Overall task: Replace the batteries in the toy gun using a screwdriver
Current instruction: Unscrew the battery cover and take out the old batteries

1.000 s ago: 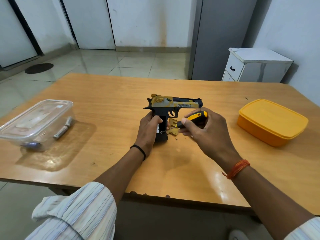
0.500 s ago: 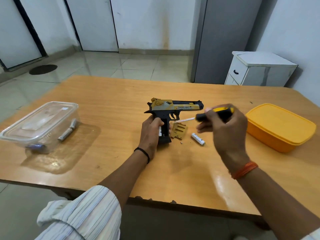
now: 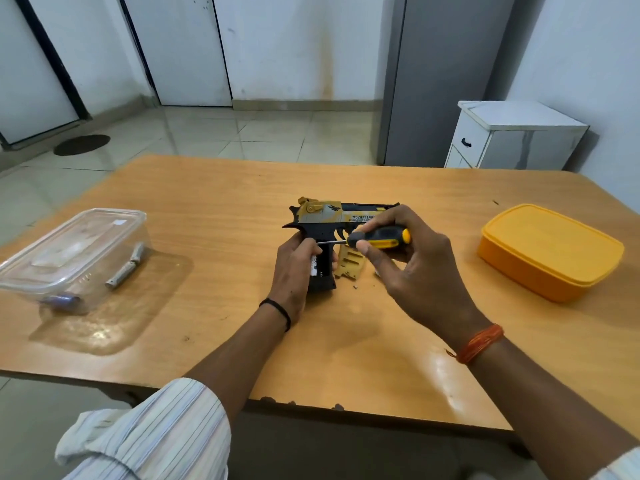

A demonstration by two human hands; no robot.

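Observation:
The black and gold toy gun (image 3: 329, 220) lies on its side at the middle of the wooden table (image 3: 225, 202). My left hand (image 3: 298, 271) grips its black handle, where a white battery shows in the uncovered compartment. My right hand (image 3: 405, 258) holds a yellow and black screwdriver (image 3: 379, 238), its metal tip pointing left at the handle by my left fingers. The gold battery cover (image 3: 349, 266) lies on the table beside the handle, with a tiny screw (image 3: 355, 287) below it. The loose battery seen earlier is hidden under my right hand.
A clear plastic box (image 3: 72, 251) with batteries inside stands at the table's left. A closed yellow box (image 3: 550, 251) sits at the right. A white cabinet (image 3: 512, 136) and a grey cupboard stand beyond the table's far right corner.
My right hand lifted the screwdriver away to the right, which showed a loose battery on the table. It has now come back left, bringing the tip to the gun's handle. My left hand kept its grip.

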